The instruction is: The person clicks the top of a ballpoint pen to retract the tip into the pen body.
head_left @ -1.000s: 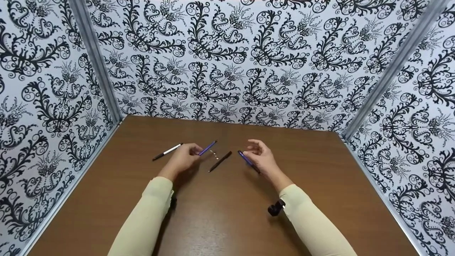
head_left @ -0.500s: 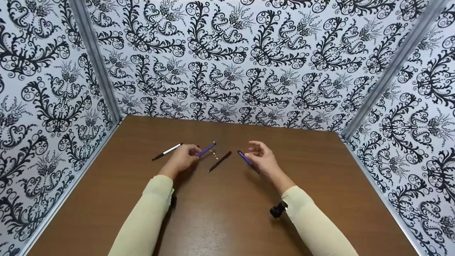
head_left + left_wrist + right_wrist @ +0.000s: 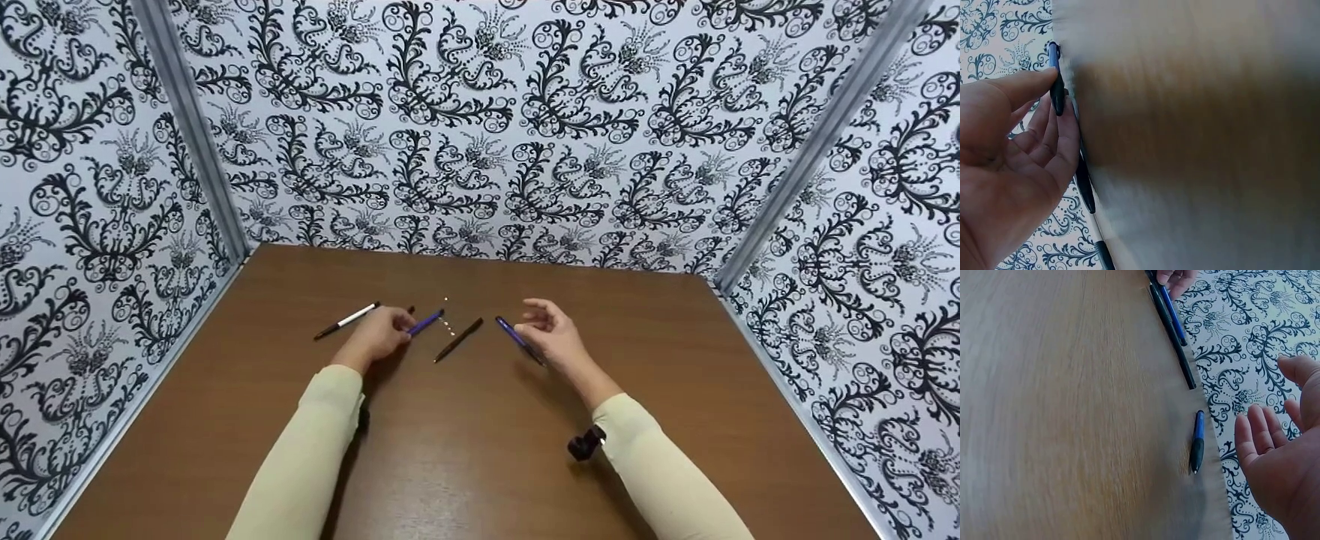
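Held pen (image 3: 425, 322), left fingers (image 3: 1067, 139): blue, black | near pen (image 3: 1198, 440), right fingers (image 3: 1259, 428): blue, black | middle pen (image 3: 458, 340), between: black | wall (image 3: 480, 135) beyond: black-scrolled white

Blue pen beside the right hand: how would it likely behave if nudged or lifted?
The blue pen is probably stiff, since its body looks straight. Its slim barrel suggests it would be light to lift. Nudged sideways, it might roll, as the barrel looks rounded.

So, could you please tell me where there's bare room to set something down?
The table is bare between the sleeves and from the right hand to the right wall. It's crowded between that hand and the left hand: two blue pens, a black pen.
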`<state>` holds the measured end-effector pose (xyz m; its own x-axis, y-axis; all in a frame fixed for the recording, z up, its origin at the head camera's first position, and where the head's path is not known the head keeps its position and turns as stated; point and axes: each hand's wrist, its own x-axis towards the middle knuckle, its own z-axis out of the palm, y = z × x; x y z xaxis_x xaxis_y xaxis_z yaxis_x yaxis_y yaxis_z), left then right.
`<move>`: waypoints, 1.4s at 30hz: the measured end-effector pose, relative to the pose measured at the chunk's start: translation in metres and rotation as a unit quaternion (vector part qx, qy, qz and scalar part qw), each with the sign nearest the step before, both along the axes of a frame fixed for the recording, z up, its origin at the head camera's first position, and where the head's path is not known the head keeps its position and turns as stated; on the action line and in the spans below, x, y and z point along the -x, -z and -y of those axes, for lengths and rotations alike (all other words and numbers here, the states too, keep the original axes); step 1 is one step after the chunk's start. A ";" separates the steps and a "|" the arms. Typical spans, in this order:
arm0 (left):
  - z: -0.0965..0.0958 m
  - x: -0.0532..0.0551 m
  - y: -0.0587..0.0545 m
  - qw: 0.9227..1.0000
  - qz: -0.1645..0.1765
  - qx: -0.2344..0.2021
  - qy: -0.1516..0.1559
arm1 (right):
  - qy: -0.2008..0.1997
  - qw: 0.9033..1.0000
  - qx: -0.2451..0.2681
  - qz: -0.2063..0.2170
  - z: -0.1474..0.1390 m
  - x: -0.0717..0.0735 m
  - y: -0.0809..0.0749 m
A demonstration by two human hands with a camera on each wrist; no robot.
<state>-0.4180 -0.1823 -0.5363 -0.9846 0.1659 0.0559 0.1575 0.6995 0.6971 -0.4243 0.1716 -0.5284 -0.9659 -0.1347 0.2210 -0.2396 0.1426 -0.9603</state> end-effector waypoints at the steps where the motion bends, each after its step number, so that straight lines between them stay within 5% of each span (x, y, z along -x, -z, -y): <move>1: 0.000 0.000 -0.001 1.000 0.002 0.002 -0.002 | 0.001 1.000 0.000 -0.001 0.000 0.000 0.000; 11: 0.002 0.001 -0.002 1.000 0.007 0.023 -0.018 | 0.002 1.000 -0.001 -0.007 0.000 -0.001 -0.002; 19: 0.004 -0.001 0.000 0.999 -0.028 0.035 -0.017 | -0.006 1.000 0.022 0.004 -0.002 0.000 -0.002; 35: 0.005 0.001 0.003 0.999 -0.035 0.024 -0.004 | -0.008 0.999 0.038 0.006 -0.002 -0.002 -0.001; 42: 0.006 0.001 0.000 1.000 -0.027 -0.015 -0.002 | -0.015 1.000 0.019 -0.006 -0.007 -0.001 -0.001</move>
